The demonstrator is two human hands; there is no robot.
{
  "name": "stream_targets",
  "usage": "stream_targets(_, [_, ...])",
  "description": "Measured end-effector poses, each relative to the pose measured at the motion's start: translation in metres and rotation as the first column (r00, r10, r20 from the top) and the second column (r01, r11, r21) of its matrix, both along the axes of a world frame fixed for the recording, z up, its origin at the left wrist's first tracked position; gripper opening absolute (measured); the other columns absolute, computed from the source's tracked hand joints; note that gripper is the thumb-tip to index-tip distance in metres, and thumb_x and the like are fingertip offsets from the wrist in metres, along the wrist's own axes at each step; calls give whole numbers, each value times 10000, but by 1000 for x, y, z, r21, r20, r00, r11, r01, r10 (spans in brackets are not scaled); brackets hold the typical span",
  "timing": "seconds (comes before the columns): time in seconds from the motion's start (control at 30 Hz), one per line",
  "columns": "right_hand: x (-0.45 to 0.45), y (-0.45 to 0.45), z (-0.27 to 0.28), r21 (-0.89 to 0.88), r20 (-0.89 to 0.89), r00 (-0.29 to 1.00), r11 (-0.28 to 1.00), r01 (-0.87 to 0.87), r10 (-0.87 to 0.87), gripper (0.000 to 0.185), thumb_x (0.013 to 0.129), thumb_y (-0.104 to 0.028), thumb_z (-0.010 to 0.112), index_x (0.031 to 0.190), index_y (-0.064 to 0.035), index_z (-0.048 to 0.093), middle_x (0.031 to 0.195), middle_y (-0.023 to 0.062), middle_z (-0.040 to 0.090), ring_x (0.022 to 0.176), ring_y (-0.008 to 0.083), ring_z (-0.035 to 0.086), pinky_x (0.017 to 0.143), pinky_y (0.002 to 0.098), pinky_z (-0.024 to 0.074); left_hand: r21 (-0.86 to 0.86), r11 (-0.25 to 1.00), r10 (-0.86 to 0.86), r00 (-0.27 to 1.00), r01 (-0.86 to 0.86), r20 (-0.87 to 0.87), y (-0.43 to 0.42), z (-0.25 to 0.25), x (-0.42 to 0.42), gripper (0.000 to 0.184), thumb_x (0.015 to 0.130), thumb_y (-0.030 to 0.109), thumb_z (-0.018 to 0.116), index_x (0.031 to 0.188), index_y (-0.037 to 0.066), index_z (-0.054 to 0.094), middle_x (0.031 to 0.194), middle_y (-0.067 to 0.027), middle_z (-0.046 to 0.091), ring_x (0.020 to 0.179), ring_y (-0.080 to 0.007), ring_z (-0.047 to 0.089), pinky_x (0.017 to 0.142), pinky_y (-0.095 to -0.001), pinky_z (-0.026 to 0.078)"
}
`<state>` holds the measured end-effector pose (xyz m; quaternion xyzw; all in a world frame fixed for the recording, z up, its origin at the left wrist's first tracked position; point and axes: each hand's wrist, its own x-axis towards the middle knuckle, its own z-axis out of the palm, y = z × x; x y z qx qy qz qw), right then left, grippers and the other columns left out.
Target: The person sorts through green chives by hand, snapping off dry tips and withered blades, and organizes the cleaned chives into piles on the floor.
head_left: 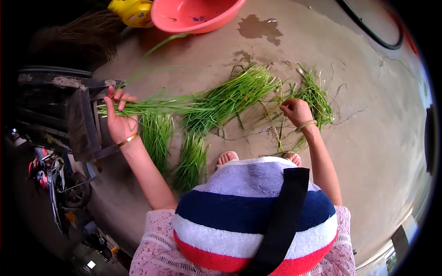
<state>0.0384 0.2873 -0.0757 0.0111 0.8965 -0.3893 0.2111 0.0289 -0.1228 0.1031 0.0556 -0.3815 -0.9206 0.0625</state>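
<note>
My left hand [121,120] is wrapped around the pale ends of a thin bunch of chives [159,106], whose green leaves stretch right towards a large pile of chives [232,96] on the floor. Below this hand lie two narrower bundles of chives, one on the left [156,140] and one nearer my feet [191,161]. My right hand [296,112] has its fingertips pinched together, and what they hold, if anything, is too small to make out. It hovers beside a loose, messy heap of stalks and yellowed leaves [317,101].
A pink basin [198,20] and a yellow jug [136,13] stand at the far side. A dark wooden stool [85,119] is close to my left hand. A black hose [386,43] curves at the far right. Wet patches [260,28] mark the concrete floor.
</note>
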Motion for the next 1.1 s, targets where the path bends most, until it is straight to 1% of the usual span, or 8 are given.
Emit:
stream_targets(0.23, [-15,-4,-10,37,-137,990,999,32,-27,273,695,-139,648,942,-51,575,763,133,606,726,287,588,662,357,473,34,999,19,999,-20,28,-6,-8,4,195,879,211,493,997,56,504,962,-79,480,840,-164,464,827,-328,392])
stream_targets(0.37, [-23,-10,-5,50,-269,963,998,31,-16,360,676,-106,648,1020,-69,550,988,135,544,865,314,554,746,368,463,-254,957,166,981,-136,99,11,-5,5,203,901,230,444,955,50,523,1161,-99,489,1095,-212,431,982,-400,307])
stream_targets(0.43, [-28,-13,-4,22,-234,972,999,41,-35,412,672,-100,652,1063,-79,525,1038,138,522,894,321,543,760,370,459,-690,716,196,979,-106,53,21,-2,4,224,912,217,417,939,27,532,1140,-110,504,1137,-206,403,983,-403,301])
stream_targets(0.57, [-30,-19,2,0,-281,959,1000,-31,30,512,686,-74,632,1161,-84,443,1120,143,479,951,328,521,787,374,454,-807,575,1,987,133,163,23,-16,0,229,920,169,394,926,-10,536,909,-74,566,830,-138,534,842,-303,419])
stream_targets(0.6, [-29,-19,-3,34,-310,950,999,-39,48,523,698,-84,623,1184,-92,429,1108,162,477,934,332,524,773,382,457,-857,492,-5,984,156,176,32,-21,-4,221,914,171,412,915,-2,551,823,-24,555,654,-81,503,687,-249,458])
stream_targets(0.77, [-20,-7,-11,208,-122,976,966,-154,182,311,740,-243,610,1004,-84,567,902,182,561,800,334,568,695,393,472,-887,223,-72,914,405,399,81,-50,-14,191,887,207,481,873,62,605,785,22,570,594,-25,454,509,-195,415])
stream_targets(0.83, [-19,-6,7,275,167,969,935,-223,182,272,723,-276,636,893,-67,600,863,166,569,786,314,574,678,383,472,-880,195,-94,902,432,422,95,-60,-12,171,867,201,515,877,66,619,675,41,538,537,-24,427,476,-191,390])
stream_targets(1.1, [-38,-15,-21,143,-338,941,988,50,2,209,752,-155,575,955,-106,572,905,161,538,772,326,567,652,389,474,-837,220,-110,865,501,489,126,-77,-3,123,831,148,566,897,66,628,578,59,474,505,-18,382,455,-188,323])
